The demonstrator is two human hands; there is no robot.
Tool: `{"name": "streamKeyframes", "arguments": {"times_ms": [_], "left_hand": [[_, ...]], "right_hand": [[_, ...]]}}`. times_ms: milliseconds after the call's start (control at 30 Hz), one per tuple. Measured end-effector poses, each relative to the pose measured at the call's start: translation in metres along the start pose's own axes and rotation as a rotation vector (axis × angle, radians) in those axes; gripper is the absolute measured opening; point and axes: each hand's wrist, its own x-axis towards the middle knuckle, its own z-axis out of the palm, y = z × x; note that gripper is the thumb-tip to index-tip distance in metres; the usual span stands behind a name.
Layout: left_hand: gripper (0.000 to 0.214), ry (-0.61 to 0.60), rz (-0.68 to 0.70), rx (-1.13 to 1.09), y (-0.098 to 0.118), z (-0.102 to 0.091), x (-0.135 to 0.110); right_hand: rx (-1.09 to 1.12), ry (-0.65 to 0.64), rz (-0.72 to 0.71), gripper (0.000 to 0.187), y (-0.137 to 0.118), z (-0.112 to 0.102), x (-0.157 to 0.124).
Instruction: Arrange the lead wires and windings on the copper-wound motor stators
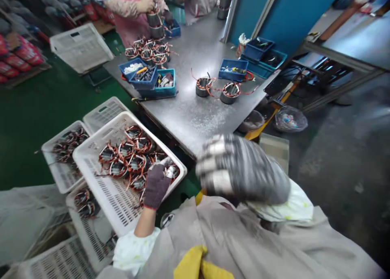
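My left hand point(157, 185), in a dark purple glove with pale fingertips, reaches into the near corner of a white plastic basket point(111, 201). Its fingers close on the rim of a motor stator point(174, 171), which the glove partly covers. More stators point(137, 162) with copper windings and red and white leads crowd around it in the basket. In front of my body, near the table's close corner, hovers my right hand point(243, 169) in a grey-and-white striped glove. Motion smears it, and whether its fingers hold anything is hidden.
Two stators point(204, 86) stand on the metal table point(195, 120) beside a blue tool tray point(233, 69). Blue bins point(144, 77) sit at its left edge. Across the table a co-worker point(131, 10) handles stacked stators. More white baskets point(65, 157) lie left; a bagged bin point(291, 119) stands right.
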Motion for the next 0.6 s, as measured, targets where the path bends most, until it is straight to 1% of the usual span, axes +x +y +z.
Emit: {"name": "streamKeyframes", "arguments": {"times_ms": [33,67,100,133,167,233,300,367,400,467,533,600], "left_hand": [[0.033,-0.011,0.002,0.005,0.01,0.008,0.012],[0.032,-0.019,-0.001,0.008,0.019,0.016,0.026],[0.032,-0.019,-0.008,0.008,0.028,0.024,0.041],[0.032,-0.017,-0.013,0.005,0.037,0.031,0.059],[0.033,-0.013,-0.013,0.002,0.047,0.038,0.08],[0.034,-0.013,0.011,0.009,0.067,0.05,0.132],[0.035,-0.026,0.047,0.055,0.09,0.062,0.195],[0.04,-0.063,0.08,0.123,0.113,0.078,0.265],[0.043,-0.083,0.101,0.163,0.124,0.087,0.301],[0.051,-0.11,0.139,0.231,0.145,0.11,0.367],[0.059,-0.128,0.16,0.279,0.162,0.135,0.423],[0.066,-0.208,0.158,0.313,0.173,0.157,0.462]], "right_hand": [[-0.16,-0.013,-0.031,0.024,0.023,-0.02,0.027],[-0.341,-0.007,-0.012,0.027,0.05,-0.041,0.057],[-0.508,0.025,0.06,0.033,0.081,-0.063,0.087],[-0.66,0.094,0.229,0.04,0.114,-0.085,0.116],[-0.711,0.142,0.327,0.046,0.147,-0.105,0.143],[-0.767,0.199,0.433,0.056,0.21,-0.136,0.185],[-0.787,0.204,0.485,0.061,0.259,-0.151,0.21],[-0.803,0.186,0.519,0.066,0.292,-0.152,0.216],[-0.811,0.178,0.532,0.067,0.302,-0.148,0.214],[-0.828,0.169,0.543,0.066,0.315,-0.137,0.203],[-0.846,0.157,0.523,0.063,0.319,-0.125,0.187],[-0.864,0.132,0.482,0.061,0.319,-0.116,0.169]]}}
